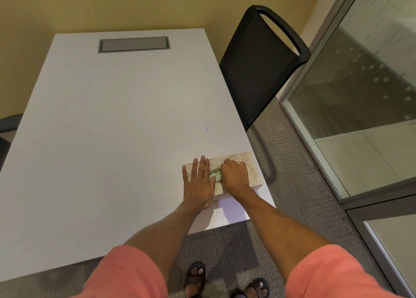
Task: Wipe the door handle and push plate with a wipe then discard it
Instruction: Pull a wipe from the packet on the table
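A beige patterned wipe box [244, 160] lies near the right front corner of the white table [112, 128]. My left hand [199, 182] rests flat on the box's left half with its fingers spread, pressing it down. My right hand [235, 173] sits over the slot in the box's top, fingers curled down into the opening [215, 175]. Whether those fingers pinch a wipe is hidden by the hand. No door handle or push plate is in view.
A black mesh chair [258, 67] stands at the table's right side. A glass wall with metal frames [319, 140] runs along the right. A grey cable hatch [134, 44] is set in the table's far end. Grey carpet [299, 185] covers the floor.
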Available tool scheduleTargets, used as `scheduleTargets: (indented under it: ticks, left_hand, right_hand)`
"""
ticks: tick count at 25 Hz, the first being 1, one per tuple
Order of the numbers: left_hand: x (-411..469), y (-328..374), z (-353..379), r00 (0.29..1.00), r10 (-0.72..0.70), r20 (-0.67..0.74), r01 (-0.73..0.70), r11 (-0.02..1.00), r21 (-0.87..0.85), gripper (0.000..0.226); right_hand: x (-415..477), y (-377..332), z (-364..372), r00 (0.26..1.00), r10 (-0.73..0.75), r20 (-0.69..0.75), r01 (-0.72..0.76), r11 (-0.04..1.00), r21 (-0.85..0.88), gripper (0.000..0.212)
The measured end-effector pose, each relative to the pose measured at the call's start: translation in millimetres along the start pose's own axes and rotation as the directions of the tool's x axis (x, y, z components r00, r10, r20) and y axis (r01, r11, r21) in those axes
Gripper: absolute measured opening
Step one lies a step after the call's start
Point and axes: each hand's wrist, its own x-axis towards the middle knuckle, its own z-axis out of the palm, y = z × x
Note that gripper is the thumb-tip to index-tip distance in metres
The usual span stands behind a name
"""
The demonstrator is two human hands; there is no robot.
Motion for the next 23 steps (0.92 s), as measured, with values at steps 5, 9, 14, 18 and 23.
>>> scheduleTargets:
  ticks: [5,9,14,18,23]
  left_hand:
    - [1,-1,-1,1.000,-0.001,0.025,0.001,1.000,-0.004,0.063]
    - [1,1,-3,0.999,-0.007,0.042,0.007,1.000,0.003,0.063]
    - [0,2,-5,0.999,-0.010,0.047,0.010,1.000,-0.007,0.063]
    - [1,2,-8,0.997,-0.013,0.072,0.013,1.000,0.008,0.063]
    - [4,8,-14,0.995,-0.033,0.096,0.028,0.998,0.048,0.063]
  right_hand:
    - [-6,8,2,1.000,-0.020,-0.017,0.020,1.000,0.015,0.026]
    - [-7,14,-7,0.999,0.042,-0.016,-0.040,0.991,0.131,0.036]
    - [-6,18,-22,0.997,0.068,-0.022,-0.056,0.933,0.355,0.027]
    - [-8,24,-35,0.991,0.135,-0.029,-0.081,0.739,0.668,0.012]
    - [-12,32,-53,0.963,0.268,-0.025,-0.105,0.459,0.882,0.017]
